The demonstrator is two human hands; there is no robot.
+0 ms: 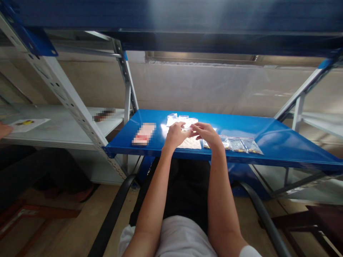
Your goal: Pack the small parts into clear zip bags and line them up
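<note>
My left hand (176, 135) and my right hand (208, 133) meet above the front middle of a blue shelf (257, 125). The fingers of both are bent and closed at the tips, almost touching each other. What they pinch, if anything, is too small and bright to make out. Beneath them lies a pale cream sheet (190, 144). Just behind are several clear plastic bags (172, 119), glossy with glare. To the right of my right hand, several zip bags (238, 144) lie in a row, with small yellowish pieces at their bottoms.
A blurred-out pink and white item (144, 134) lies at the left. An upper blue shelf (177, 18) hangs overhead, and a metal post (64, 96) rises at the left. Beyond it, another person's hand (4, 130) is by a white sheet (29, 125) on a grey shelf (66, 125).
</note>
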